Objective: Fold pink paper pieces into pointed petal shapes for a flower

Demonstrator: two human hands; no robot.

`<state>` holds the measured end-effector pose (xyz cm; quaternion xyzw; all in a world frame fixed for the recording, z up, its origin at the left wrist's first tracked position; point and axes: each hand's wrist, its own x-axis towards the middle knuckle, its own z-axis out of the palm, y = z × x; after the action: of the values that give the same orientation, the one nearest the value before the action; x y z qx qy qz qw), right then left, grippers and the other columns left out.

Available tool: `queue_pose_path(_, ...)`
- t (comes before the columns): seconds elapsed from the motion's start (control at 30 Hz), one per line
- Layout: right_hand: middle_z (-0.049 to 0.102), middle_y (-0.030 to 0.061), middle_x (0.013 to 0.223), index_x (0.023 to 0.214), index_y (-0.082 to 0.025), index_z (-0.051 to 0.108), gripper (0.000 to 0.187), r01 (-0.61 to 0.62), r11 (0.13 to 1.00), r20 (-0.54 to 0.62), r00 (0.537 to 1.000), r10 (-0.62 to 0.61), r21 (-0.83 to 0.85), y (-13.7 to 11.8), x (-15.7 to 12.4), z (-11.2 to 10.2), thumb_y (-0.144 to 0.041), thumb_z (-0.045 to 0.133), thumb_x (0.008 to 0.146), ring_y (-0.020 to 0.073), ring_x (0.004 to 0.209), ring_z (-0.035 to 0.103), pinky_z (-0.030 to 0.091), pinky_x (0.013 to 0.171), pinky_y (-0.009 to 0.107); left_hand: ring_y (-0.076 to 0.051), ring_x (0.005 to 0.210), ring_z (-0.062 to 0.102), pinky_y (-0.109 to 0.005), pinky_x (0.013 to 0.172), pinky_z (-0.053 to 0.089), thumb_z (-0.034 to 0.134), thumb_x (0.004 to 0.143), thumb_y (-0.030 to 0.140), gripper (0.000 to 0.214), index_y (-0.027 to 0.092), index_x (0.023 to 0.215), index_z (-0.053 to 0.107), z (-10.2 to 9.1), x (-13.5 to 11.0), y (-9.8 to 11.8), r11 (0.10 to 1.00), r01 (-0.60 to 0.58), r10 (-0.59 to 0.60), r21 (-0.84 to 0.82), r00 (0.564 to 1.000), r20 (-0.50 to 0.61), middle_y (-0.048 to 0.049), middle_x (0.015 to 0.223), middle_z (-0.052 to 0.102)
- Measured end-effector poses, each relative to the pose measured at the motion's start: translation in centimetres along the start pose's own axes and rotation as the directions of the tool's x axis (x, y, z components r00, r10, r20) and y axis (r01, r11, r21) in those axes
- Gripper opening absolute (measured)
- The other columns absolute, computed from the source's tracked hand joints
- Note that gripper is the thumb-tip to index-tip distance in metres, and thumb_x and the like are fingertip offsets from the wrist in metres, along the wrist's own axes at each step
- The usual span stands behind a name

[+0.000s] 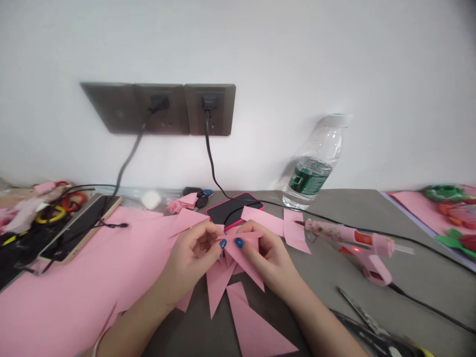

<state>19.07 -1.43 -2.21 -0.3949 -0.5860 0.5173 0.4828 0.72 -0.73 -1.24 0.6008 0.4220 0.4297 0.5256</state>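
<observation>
Between my two hands is a pink paper piece (219, 285) made of several pointed folds that fan out below my fingers. My left hand (195, 250) pinches it from the left, thumb and fingers pressed together near its middle. From the right, my right hand (266, 253) grips a folded pink flap with the thumb on top. Both thumbs, with blue nails, almost meet at the centre. Below the hands a loose pink paper scrap (258, 327) lies on the grey table. Just behind them is a dark phone with a pink edge (232, 208), partly covered.
A pink glue gun (357, 243) with a lit red light lies at right, its cord trailing off. Scissors (366, 317) are nearer. A water bottle (312, 163) leans against the wall. Pink sheets (145, 258) and another phone (82, 228) lie left. Cords run from the wall sockets (210, 116).
</observation>
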Motion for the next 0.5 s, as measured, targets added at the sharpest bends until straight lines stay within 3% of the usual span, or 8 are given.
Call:
queue_pose_path(0.1,0.059,0.0016,0.079,0.084,-0.019,0.061,0.018,-0.038,0.999,0.005,0.999,0.037,0.014,-0.03,0.03,-0.07,-0.035,0.058,0.092,0.0152,0.068,0.052,0.040,0.060,0.025,-0.011,0.072,0.063,-0.020,0.067,0.053,0.060,0.090,0.017,0.007,0.020,0.087,0.066,-0.33,0.06,0.12,0.999,0.039,-0.039,-0.013,0.999,0.035,0.0018,0.079,0.064)
queue_pose_path(0.3,0.065,0.0054,0.090,0.087,-0.019,0.063,0.013,-0.073,0.997,0.023,0.997,0.072,0.019,-0.43,0.31,-0.15,-0.032,0.063,0.088,0.0199,0.082,0.060,0.046,0.072,0.030,-0.014,0.070,0.071,-0.024,0.070,0.057,0.062,0.089,0.020,0.006,0.018,0.094,0.066,-0.56,0.16,0.46,0.989,0.135,-0.130,-0.057,0.987,0.091,0.0002,0.076,0.071)
queue_pose_path(0.5,0.064,0.0043,0.088,0.087,-0.018,0.062,0.016,-0.112,0.989,0.061,0.992,0.107,0.092,-0.38,0.19,-0.30,-0.034,0.064,0.088,0.0176,0.076,0.060,0.048,0.067,0.029,-0.013,0.072,0.072,-0.023,0.071,0.058,0.064,0.090,0.021,0.004,0.017,0.090,0.065,-0.66,0.13,0.84,0.988,0.120,-0.106,-0.094,0.985,0.139,-0.0008,0.078,0.073)
